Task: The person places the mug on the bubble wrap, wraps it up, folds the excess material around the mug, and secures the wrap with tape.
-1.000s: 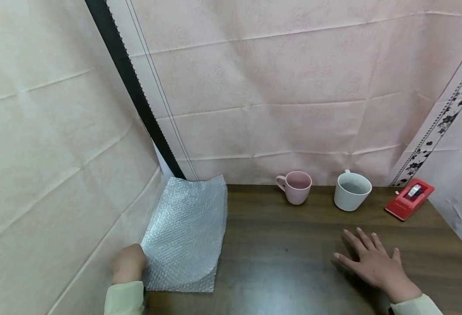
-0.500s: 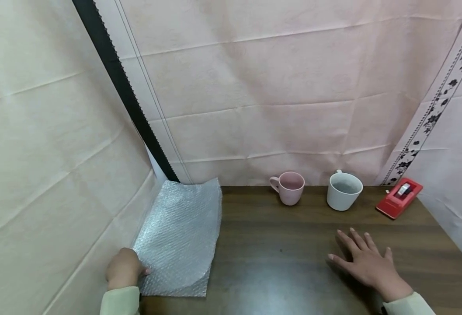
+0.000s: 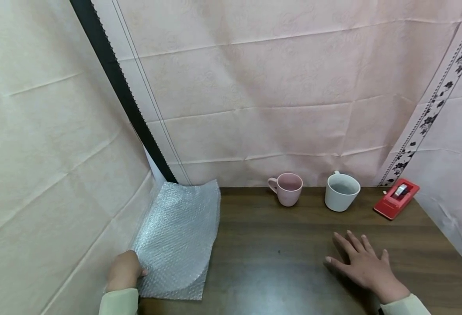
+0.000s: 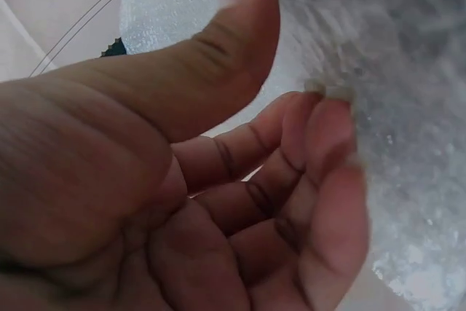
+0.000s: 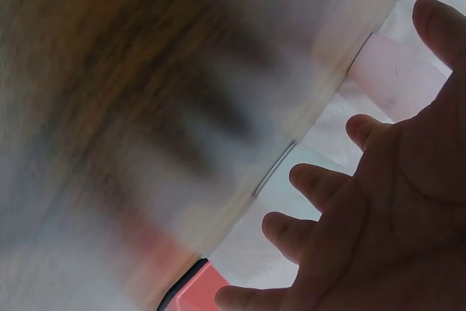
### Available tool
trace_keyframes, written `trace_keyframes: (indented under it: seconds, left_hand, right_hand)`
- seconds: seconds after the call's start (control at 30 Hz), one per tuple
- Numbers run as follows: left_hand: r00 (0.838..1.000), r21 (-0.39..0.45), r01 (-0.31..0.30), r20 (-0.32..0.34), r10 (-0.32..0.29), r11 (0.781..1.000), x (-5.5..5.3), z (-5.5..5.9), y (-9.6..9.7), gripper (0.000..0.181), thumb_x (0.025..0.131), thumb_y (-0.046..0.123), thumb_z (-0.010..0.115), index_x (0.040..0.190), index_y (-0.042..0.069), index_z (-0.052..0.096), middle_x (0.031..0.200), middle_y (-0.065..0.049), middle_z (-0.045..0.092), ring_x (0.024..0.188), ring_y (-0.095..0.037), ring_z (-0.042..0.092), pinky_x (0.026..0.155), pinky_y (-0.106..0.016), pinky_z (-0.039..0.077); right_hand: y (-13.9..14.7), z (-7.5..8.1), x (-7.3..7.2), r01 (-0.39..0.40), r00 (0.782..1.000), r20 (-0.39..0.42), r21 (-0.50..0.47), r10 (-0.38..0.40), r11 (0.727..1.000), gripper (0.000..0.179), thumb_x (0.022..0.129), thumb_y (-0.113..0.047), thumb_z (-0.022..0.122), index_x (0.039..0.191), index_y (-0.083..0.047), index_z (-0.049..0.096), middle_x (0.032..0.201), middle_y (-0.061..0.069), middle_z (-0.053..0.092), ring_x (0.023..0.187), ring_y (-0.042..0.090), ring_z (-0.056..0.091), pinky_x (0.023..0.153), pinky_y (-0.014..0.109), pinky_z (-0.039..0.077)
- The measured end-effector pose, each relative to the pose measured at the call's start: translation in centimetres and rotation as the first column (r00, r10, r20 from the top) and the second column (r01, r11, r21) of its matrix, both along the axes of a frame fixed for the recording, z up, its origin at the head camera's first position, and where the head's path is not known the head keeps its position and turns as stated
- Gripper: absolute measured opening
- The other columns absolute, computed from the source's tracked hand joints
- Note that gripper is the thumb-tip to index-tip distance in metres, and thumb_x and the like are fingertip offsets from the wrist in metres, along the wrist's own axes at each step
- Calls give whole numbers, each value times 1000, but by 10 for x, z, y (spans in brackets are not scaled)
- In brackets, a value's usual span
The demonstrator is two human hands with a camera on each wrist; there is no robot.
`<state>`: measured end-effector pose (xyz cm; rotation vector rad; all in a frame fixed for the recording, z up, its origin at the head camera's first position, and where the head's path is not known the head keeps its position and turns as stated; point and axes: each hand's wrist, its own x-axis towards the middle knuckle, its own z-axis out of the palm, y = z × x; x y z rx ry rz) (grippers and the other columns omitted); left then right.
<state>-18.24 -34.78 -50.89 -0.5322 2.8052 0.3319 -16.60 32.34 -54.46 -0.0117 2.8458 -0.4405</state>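
Note:
In the head view, my left hand [image 3: 123, 271] is at the lower left edge of a sheet of bubble wrap [image 3: 179, 240], which lies on the left side of the table. Seen from the left wrist, its fingers curl loosely with their tips against or very near the bubble wrap [image 4: 415, 143]. The thumb stands apart from them, and no wrap shows between. My right hand [image 3: 366, 267] is spread with straight fingers low over the table at the right, a shadow beneath it. Beyond it stand a pale blue mug [image 3: 342, 192] and a red tape dispenser [image 3: 397, 199].
A pink mug [image 3: 289, 190], handle to the left, stands at the back of the brown wooden table [image 3: 254, 245]. Cloth sheets [image 3: 286, 87] rise as walls along the back and both sides. The bubble wrap's left edge lies close against the left cloth.
The head view has shifted, so everything sits slightly further left. A digit of my left hand now shows over the bubble wrap's edge. The right hand stays spread.

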Motion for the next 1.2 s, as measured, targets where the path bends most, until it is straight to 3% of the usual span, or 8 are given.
trace_keyframes:
  seconds: [0.33, 0.43, 0.53, 0.7, 0.8, 0.9, 1.07, 1.2]
  left_hand:
    - [1000, 7, -12, 6, 12, 1000, 3, 4, 1, 36, 89, 13, 93, 97, -16, 72, 96, -32, 77, 85, -40, 75, 81, -60, 68]
    - [1000, 18, -1, 6, 1, 1000, 1, 6, 1, 42, 87, 20, 95, 98, -14, 72, 96, -31, 76, 86, -40, 74, 79, -60, 67]
    - [995, 63, 101, 6, -101, 993, -3, 3, 1, 46, 80, 28, 101, 95, -4, 72, 93, -23, 75, 83, -34, 69, 75, -52, 64]
    - [951, 158, 300, 22, -307, 941, 1, 2, 14, 63, 67, 36, 110, 111, 11, 74, 115, -22, 73, 101, -37, 66, 84, -53, 61]
    - [943, 190, 316, 48, -330, 930, 10, 14, 35, 76, 63, 33, 113, 125, 15, 73, 129, -27, 65, 116, -47, 61, 92, -67, 62]
    - [935, 172, 339, 50, -352, 925, 17, 20, 54, 83, 60, 30, 115, 128, 20, 69, 131, -24, 60, 119, -46, 56, 93, -74, 58]
    - [925, 117, 372, 36, -378, 921, 28, 19, 79, 95, 50, 31, 117, 127, 21, 63, 127, -18, 54, 121, -45, 51, 101, -80, 48]
    - [922, 114, 382, 13, -386, 917, 33, 18, 91, 90, 50, 27, 117, 122, 23, 63, 123, -15, 52, 119, -44, 49, 101, -78, 45]
  right_hand:
    - [-4, 4, 1, -11, 1000, 15, -2, 11, 1000, 106, 102, -91, 47, 177, -16, 39, 180, 39, 27, 159, 80, 17, 109, 108, 8]
    - [-3, 5, 2, -4, 1000, 16, -9, 5, 1000, 107, 101, -91, 49, 177, -16, 38, 180, 40, 25, 159, 80, 14, 109, 108, 5]
    - [-1, 6, 2, -4, 1000, 13, -16, 4, 1000, 107, 101, -91, 51, 177, -16, 38, 179, 42, 24, 158, 81, 13, 108, 108, 4]
    - [-3, 7, -1, -20, 1000, 17, -22, 20, 1000, 107, 101, -91, 51, 177, -17, 37, 180, 41, 23, 159, 80, 13, 108, 108, 5]
    - [-5, 10, -1, -24, 1000, 8, -5, 24, 1000, 106, 101, -91, 51, 177, -18, 37, 180, 41, 24, 159, 79, 15, 109, 107, 7]
    - [-6, 12, -1, -25, 1000, -1, 12, 25, 1000, 106, 100, -91, 52, 177, -18, 39, 180, 40, 26, 160, 78, 17, 110, 107, 10]
    - [-9, 13, -1, -30, 1000, 4, 22, 30, 999, 105, 101, -90, 52, 176, -17, 39, 179, 40, 27, 159, 79, 19, 110, 107, 11]
    - [-10, 13, 2, -31, 1000, -4, 22, 31, 999, 105, 101, -89, 52, 176, -17, 40, 179, 40, 28, 158, 79, 20, 110, 107, 11]
